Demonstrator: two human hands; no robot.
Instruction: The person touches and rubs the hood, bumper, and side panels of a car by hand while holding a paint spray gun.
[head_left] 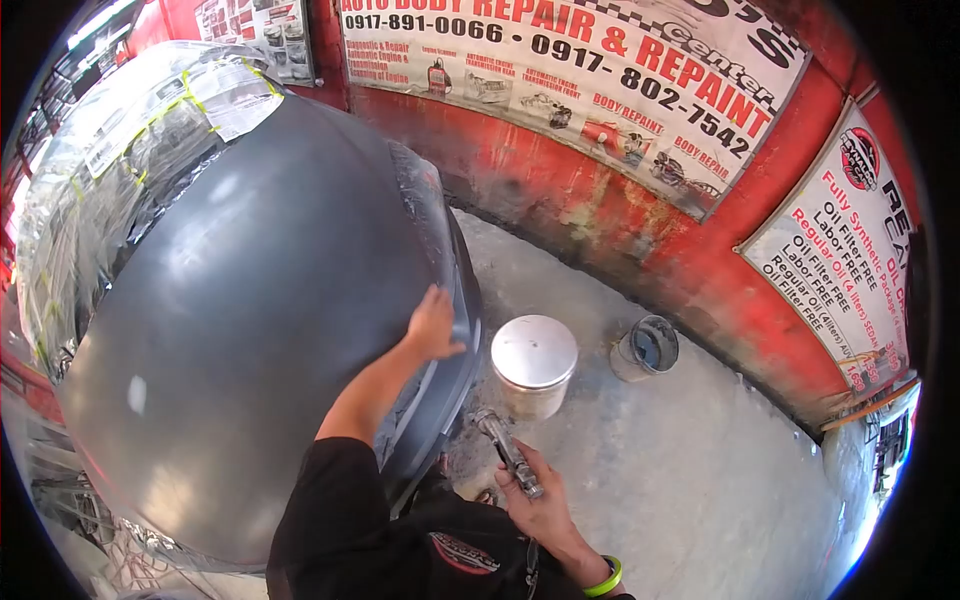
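Observation:
My left hand (435, 325) reaches out to the front edge of a dark grey car hood (250, 270). Its fingers are apart and nothing is in them; it seems to rest on the hood near the bumper (460, 330). Closer to my body, my right hand (540, 505) is closed around a metal spray gun (510, 455), whose head points up and to the left. Part of the gun is hidden by my fingers.
Plastic sheeting (75, 210) with tape covers the windshield side. On the concrete floor (690, 480) stand a silver lidded can (535, 352) and a dark open bucket (645, 350). Beyond them runs a red wall (590, 190) with banners (590, 60).

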